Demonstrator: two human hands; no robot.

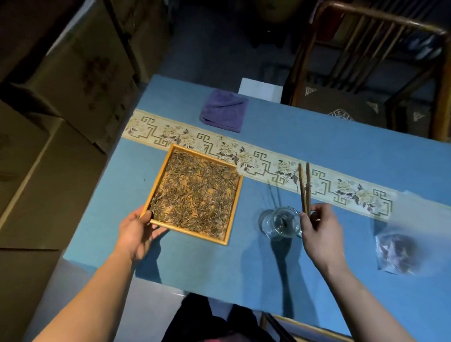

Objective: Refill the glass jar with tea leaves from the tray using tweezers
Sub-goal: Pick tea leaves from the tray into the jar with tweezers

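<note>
The left hand (137, 231) gripped the near left corner of the wooden tray (231, 207), thumb over its rim; dry tea leaves (196, 192) covered the tray's floor. To its right stood the glass jar (280, 222), nearly empty, on the blue table (344, 154). Just beside the jar, the right hand (320, 229) pinched wooden tweezers (304, 189), tips pointing away. Farthest right lay a plastic bag (395, 253) with dark contents.

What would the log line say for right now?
left hand: holding tray corner | right hand: holding tweezers, tips up | glass jar: nearly empty | tea leaves: in tray
</note>
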